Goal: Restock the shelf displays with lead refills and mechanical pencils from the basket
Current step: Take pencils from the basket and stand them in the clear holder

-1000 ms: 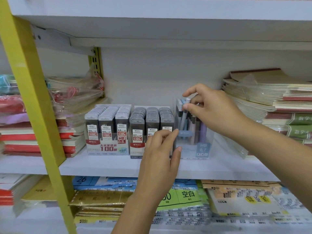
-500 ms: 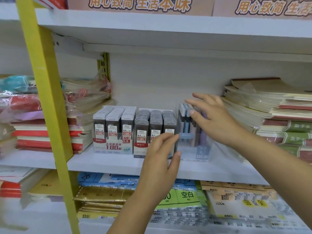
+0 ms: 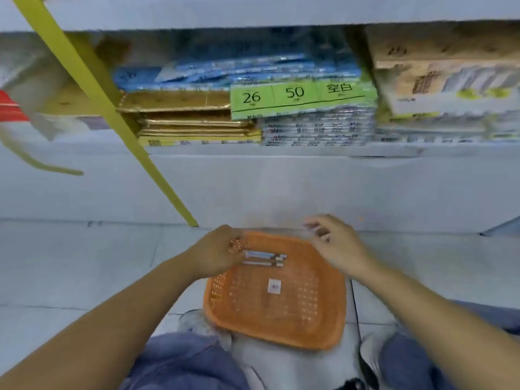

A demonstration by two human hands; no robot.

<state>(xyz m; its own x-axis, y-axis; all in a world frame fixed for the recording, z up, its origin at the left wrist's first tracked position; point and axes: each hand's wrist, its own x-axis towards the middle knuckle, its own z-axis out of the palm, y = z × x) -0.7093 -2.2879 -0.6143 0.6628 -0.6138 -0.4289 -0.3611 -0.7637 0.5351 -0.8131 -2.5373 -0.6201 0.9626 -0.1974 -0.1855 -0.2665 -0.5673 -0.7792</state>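
1. Shelf [image 3: 253,153]: the camera tilts down, so I only see a low tier stacked with flat paper packs. The pencil and refill displays are out of view, so I can't check their fill from here.
2. Yellow post [image 3: 109,108] runs at a slant across the left, down to the tiled floor.
3. Basket [image 3: 281,313]: orange, on the floor between the person's knees. It is almost bare. I see no refill boxes in it, so I judge the refills done and the job close to its end.
4. Left hand [image 3: 216,254]: over the far left rim, fingers curled at the pencils' near end. Motion blur stops me telling whether it grips them yet.
5. Right hand [image 3: 334,243]: above the far right rim, fingers loosely bent, holding nothing.
6. Pencils [image 3: 264,258]: about two, lying side by side on the basket floor near its far edge. These look like the last stock to shelve.
7. Green label [image 3: 298,94] on a paper pack reads "26", "50", "空白". Other print is too smeared.
8. White sticker [image 3: 274,286] lies mid-basket, writing unreadable.
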